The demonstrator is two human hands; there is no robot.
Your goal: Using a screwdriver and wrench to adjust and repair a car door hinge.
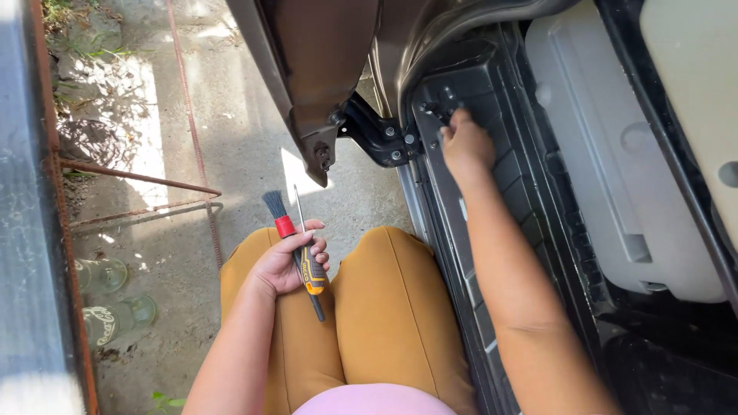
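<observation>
— Two tools sit in the left hand (288, 265): a brush (278, 217) with dark bristles and a red collar, and a screwdriver (307, 257) with a thin steel shaft and yellow-black grip. Its fingers curl around both handles, resting on the thigh.

— And the right hand (465, 146)?

— On the sill (492, 100), ribbed black plastic, just right of the door hinge (380, 138). Fingers bunched on a small fitting; seemingly working it loose. That likely wants a firm pinch.

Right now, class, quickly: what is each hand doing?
Left hand: closed, holding a brush and a screwdriver.
Right hand: fingers curled on the black door sill; grip cannot be told.
</observation>
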